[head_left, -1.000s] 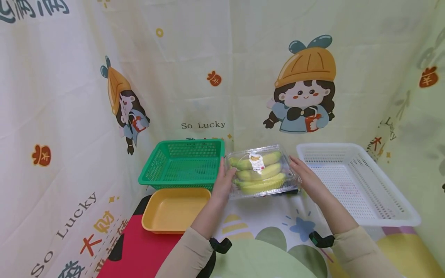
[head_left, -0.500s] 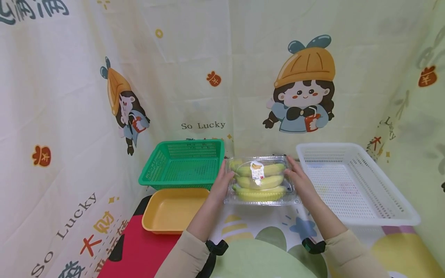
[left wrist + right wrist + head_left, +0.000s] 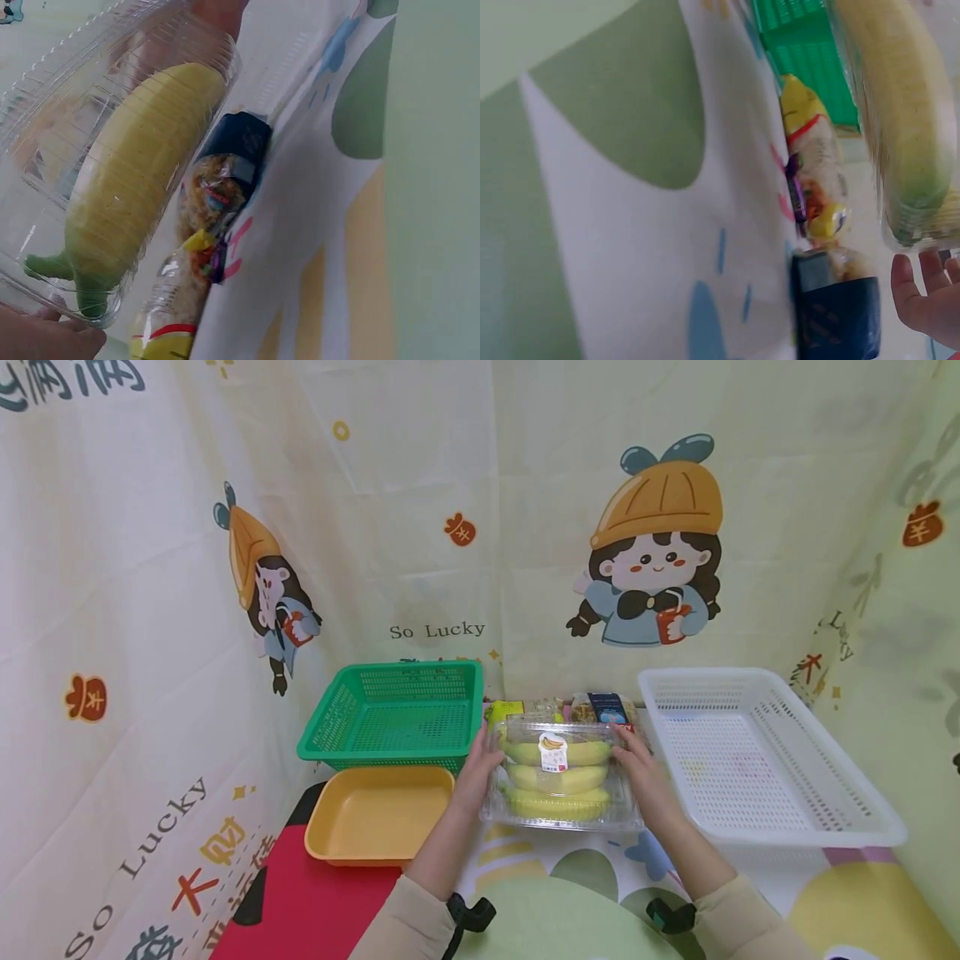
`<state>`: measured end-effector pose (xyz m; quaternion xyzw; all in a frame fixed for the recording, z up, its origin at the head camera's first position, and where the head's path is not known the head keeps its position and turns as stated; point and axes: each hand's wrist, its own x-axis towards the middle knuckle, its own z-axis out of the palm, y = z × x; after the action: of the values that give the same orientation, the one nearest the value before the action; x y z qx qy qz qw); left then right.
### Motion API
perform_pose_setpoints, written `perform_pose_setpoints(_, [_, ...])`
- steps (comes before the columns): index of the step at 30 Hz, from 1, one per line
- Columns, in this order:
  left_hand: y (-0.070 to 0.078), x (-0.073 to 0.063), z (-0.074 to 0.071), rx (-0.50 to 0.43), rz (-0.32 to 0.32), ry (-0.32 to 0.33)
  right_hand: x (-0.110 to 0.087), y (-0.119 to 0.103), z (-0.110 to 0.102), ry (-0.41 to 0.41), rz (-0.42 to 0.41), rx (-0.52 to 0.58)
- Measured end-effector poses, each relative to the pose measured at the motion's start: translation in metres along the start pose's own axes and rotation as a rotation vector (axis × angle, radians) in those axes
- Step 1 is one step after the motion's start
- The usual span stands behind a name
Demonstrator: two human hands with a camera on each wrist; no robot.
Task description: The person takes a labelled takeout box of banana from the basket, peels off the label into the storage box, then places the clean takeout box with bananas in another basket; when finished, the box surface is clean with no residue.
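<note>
A clear plastic clamshell box of yellow-green bananas, with a white label on its lid, is held up above the table between both hands. My left hand grips its left end, thumb on top. At the right end, my right hand grips it with the thumb over the lid. Fingertips show under the box's edge in both wrist views. Behind the box lie a yellow-ended snack bag and a bag with a dark blue label, partly hidden in the head view.
On the left stands a green perforated basket, with a yellow-orange tray in front of it. A large white perforated basket is on the right. Patterned curtains rise behind and at the sides.
Both hands have drawn the banana box toward me and levelled it from its slight tilt. The two bags behind it have come into view. Baskets and tray stay put.
</note>
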<state>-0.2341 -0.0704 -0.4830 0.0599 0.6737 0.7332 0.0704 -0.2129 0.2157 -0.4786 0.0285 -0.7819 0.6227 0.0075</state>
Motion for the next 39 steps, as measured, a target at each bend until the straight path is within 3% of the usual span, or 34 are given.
perform_pose_setpoints(5, [-0.016, -0.003, 0.001, -0.075, -0.002, -0.027, 0.002, 0.011, 0.001, 0.008, -0.003, -0.065])
perform_pose_setpoints(13, [-0.035, -0.006, 0.001, -0.118, -0.054, -0.016, 0.004, 0.033, 0.009, -0.059, 0.071, 0.016])
perform_pose_setpoints(23, [-0.052, -0.006, -0.003, -0.125, -0.05, -0.013, 0.005, 0.044, 0.016, -0.044, 0.137, -0.03])
perform_pose_setpoints(36, [-0.063, -0.004, -0.005, -0.107, -0.025, -0.032, 0.008, 0.051, 0.017, -0.04, 0.075, -0.061])
perform_pose_setpoints(39, [-0.063, -0.005, -0.005, -0.104, -0.032, -0.03, 0.01, 0.049, 0.015, -0.025, 0.026, -0.134])
